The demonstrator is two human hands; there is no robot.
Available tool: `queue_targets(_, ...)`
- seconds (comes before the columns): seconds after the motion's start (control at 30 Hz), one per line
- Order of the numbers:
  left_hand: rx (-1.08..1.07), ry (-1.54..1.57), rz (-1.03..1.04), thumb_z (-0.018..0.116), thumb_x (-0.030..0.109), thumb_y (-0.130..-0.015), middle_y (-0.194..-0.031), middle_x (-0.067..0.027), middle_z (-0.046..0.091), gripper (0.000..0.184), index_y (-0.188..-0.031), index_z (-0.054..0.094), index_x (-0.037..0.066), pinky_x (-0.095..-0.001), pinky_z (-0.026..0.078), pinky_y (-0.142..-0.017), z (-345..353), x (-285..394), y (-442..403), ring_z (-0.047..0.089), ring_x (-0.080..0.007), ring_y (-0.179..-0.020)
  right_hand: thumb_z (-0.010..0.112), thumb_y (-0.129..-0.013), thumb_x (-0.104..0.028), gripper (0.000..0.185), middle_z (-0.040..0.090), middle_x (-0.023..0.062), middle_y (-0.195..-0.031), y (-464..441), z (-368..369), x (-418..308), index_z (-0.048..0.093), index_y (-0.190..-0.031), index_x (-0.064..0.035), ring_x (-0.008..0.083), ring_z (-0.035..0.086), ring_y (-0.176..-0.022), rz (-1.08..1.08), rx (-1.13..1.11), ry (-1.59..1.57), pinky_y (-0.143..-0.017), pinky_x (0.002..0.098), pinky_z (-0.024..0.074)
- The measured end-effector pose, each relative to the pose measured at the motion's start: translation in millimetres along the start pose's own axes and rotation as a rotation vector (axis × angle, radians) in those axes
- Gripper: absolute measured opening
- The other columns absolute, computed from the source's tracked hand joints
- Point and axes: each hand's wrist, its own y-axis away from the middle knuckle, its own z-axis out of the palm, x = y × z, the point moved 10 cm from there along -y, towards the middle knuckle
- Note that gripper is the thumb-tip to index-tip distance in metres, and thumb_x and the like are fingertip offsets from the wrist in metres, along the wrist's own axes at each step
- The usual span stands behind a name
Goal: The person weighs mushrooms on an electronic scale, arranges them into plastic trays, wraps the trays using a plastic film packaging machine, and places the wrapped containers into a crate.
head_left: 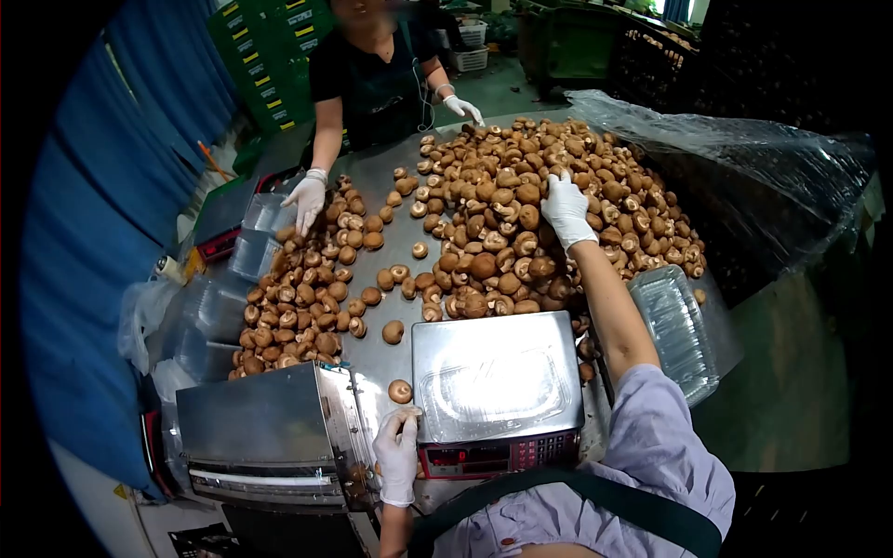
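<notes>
The large heap of brown-capped mushrooms point(502, 232) covers the middle and right of the steel tabletop point(395, 256), and at the far side it comes near the table's edge. The person's right hand point(566, 209), in a white glove, is upon this heap, with the fingers bent downward and touching the caps; whether a mushroom is pinched under them, one cannot tell. Mushrooms lie around this hand on every side, and the forearm passes between the digital scale point(446, 337) and the stack of clear plastic trays point(674, 335) at the right edge of the table.

The left hand point(397, 456), also gloved, is at the left edge of the scale, its thumb and fingers drawn close together at the rim of the plate; it cannot be told if they pinch something. On the plate shows the outline of what seems a clear tray point(493, 400), partly hidden by glare. Just beyond the left fingers lies a single mushroom point(400, 391), close to the scale. This hand has narrow room, for the metal machine point(256, 414) stands to its left.

The more open room is the strip of bare steel between the large heap and the smaller heap point(302, 293), with some loose mushrooms scattered in it. A co-worker's hand point(307, 200) reaches over the smaller heap, the fingers extended; the co-worker's other hand point(463, 110) is near the far edge.
</notes>
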Motion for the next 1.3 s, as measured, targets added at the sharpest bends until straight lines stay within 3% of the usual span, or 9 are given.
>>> queue_targets(0.1, 0.007, -0.004, 0.007, 0.057, 0.002, -0.086, -0.092, -0.0109, 0.064, 0.009, -0.087, 0.063, -0.004, -0.0279, 0.046, -0.080, -3, -1, 4, 0.060, -0.0186, -0.086, 0.066, -0.074, -0.024, 0.030, 0.064, 0.0111, -0.090, 7, 2, 10, 0.058, -0.097, -0.0085, 0.0303, 0.064, -0.081, -0.030, 0.082, 0.023, -0.064, 0.0438, 0.0513)
queue_targets(0.2, -0.005, -0.002, -0.010, 0.057, 0.003, -0.086, -0.092, -0.0107, 0.064, 0.009, -0.088, 0.063, -0.004, -0.0277, 0.046, -0.080, -3, -4, 7, 0.060, -0.0180, -0.086, 0.066, -0.075, -0.026, 0.031, 0.066, 0.0104, -0.080, 16, -4, 20, 0.058, -0.100, -0.0096, 0.0295, 0.064, -0.075, -0.010, 0.088, -0.069, -0.061, 0.0421, 0.0514)
queue_targets(0.3, 0.009, 0.016, -0.038, 0.057, 0.003, -0.086, -0.092, -0.0107, 0.064, 0.010, -0.089, 0.063, -0.004, -0.0276, 0.047, -0.080, -6, -7, 8, 0.060, -0.0178, -0.086, 0.063, -0.075, -0.025, 0.030, 0.066, 0.0116, -0.084, 26, -35, 17, 0.059, -0.100, -0.0093, 0.0301, 0.065, -0.074, 0.060, 0.192, -0.206, -0.063, 0.0419, 0.0517)
queue_targets(0.43, -0.002, 0.008, -0.043, 0.057, 0.004, -0.086, -0.092, -0.0104, 0.064, 0.011, -0.089, 0.064, -0.004, -0.0275, 0.047, -0.080, -4, -8, 9, 0.060, -0.0177, -0.086, 0.062, -0.078, -0.030, 0.058, 0.065, 0.0104, -0.102, 30, -14, -20, 0.044, -0.132, -0.0221, 0.0292, 0.064, -0.087, -0.025, -0.105, -0.189, -0.075, 0.0402, 0.0521)
queue_targets(0.5, -0.010, 0.009, -0.023, 0.057, 0.004, -0.086, -0.092, -0.0104, 0.064, 0.011, -0.089, 0.064, -0.004, -0.0275, 0.047, -0.080, -2, -6, 8, 0.060, -0.0177, -0.086, 0.069, -0.074, -0.033, 0.072, 0.043, 0.0096, -0.136, 31, 10, -35, 0.036, -0.137, -0.0210, 0.0290, 0.056, -0.108, -0.056, -0.284, -0.086, -0.085, 0.0405, 0.0504)
queue_targets(0.77, 0.015, -0.011, -0.011, 0.057, 0.004, -0.086, -0.092, -0.0110, 0.064, 0.011, -0.090, 0.064, -0.004, -0.0275, 0.047, -0.079, -4, -6, 10, 0.061, -0.0181, -0.085, 0.079, -0.064, -0.032, 0.081, 0.039, 0.0152, -0.138, 34, 29, -55, 0.040, -0.134, -0.0185, 0.0327, 0.055, -0.107, -0.037, -0.180, -0.043, -0.084, 0.0424, 0.0506)
queue_targets(1.0, 0.016, -0.042, -0.039, 0.057, 0.006, -0.087, -0.091, -0.0102, 0.065, 0.012, -0.091, 0.064, -0.002, -0.0282, 0.046, -0.079, -9, -17, 16, 0.061, -0.0182, -0.086, 0.073, -0.064, -0.018, 0.066, 0.057, 0.0162, -0.122, 55, -39, -5, 0.051, -0.125, -0.0079, 0.0288, 0.058, -0.107, 0.065, 0.223, -0.870, -0.091, 0.0336, 0.0467)
queue_targets(1.17, -0.009, -0.033, -0.012, 0.056, 0.006, -0.088, -0.091, -0.0104, 0.064, 0.013, -0.092, 0.064, -0.003, -0.0279, 0.046, -0.079, -1, -9, 16, 0.060, -0.0174, -0.085, 0.072, -0.072, -0.010, 0.063, 0.054, 0.0114, -0.127, 176, -102, -12, 0.049, -0.130, -0.0057, 0.0188, 0.052, -0.114, 0.035, -0.128, -1.353, -0.096, 0.0295, 0.0417)
queue_targets(1.3, -0.039, 0.025, -0.022, 0.055, 0.006, -0.088, -0.092, -0.0100, 0.063, 0.014, -0.093, 0.063, -0.003, -0.0273, 0.046, -0.078, 2, -14, 12, 0.059, -0.0169, -0.084, 0.072, -0.069, -0.006, 0.060, 0.053, 0.0109, -0.127, 280, -136, 15, 0.052, -0.125, -0.0042, 0.0183, 0.051, -0.115, 0.070, -0.561, -1.247, -0.099, 0.0308, 0.0390)
